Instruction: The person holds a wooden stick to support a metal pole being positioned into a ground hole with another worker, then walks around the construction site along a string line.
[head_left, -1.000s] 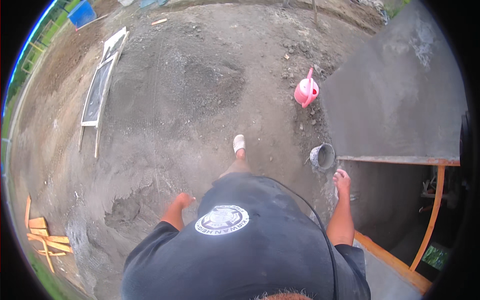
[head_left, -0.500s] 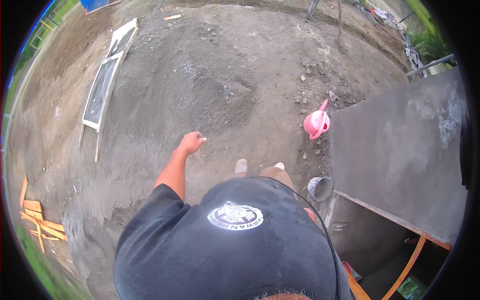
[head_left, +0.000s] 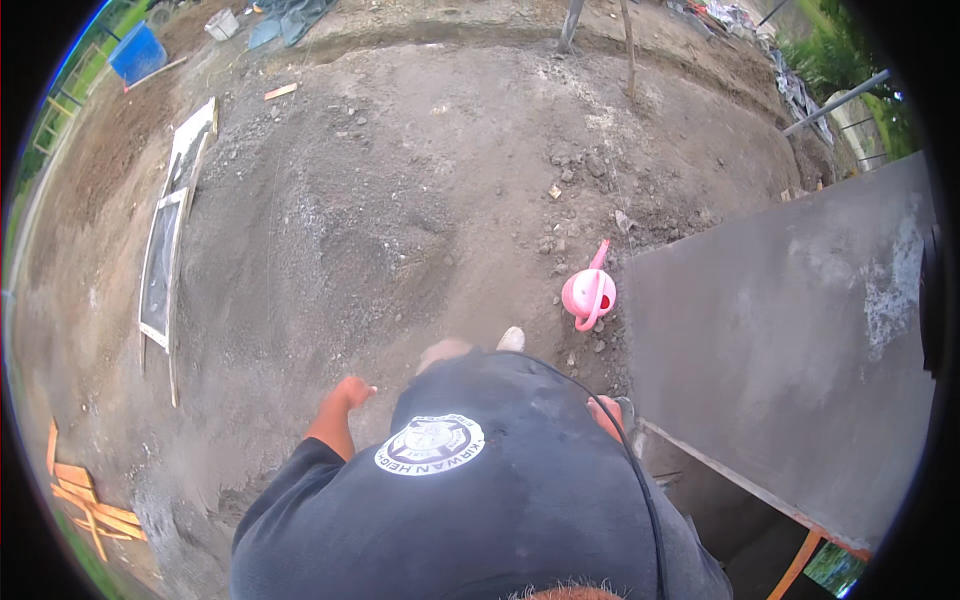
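Note:
My left hand (head_left: 353, 391) hangs low on the left, over the grey ground. Its fingers are curled in, and a small pale spot shows at their tips; what it is I cannot make out. My right hand (head_left: 605, 414) is partly hidden beside my dark shirt, its fingers not clear. Just beyond it shows a sliver of the grey bucket (head_left: 627, 412), mostly covered; touching or apart, I cannot tell. Ahead and to the right a pink watering can (head_left: 580, 293) stands on the soil, away from both hands.
A smooth grey concrete slab (head_left: 760, 310) fills the right, with a dark opening below its near edge. At left lies a wooden-framed mesh screen (head_left: 158, 270). Orange wood scraps (head_left: 75, 476) lie at lower left. Far off are a blue container (head_left: 138, 54) and a post (head_left: 571, 25).
The view has shifted; the watering can and slab now appear lower and further left. My left hand has drawn nearer my body. More of my right hand shows, and the bucket is largely covered.

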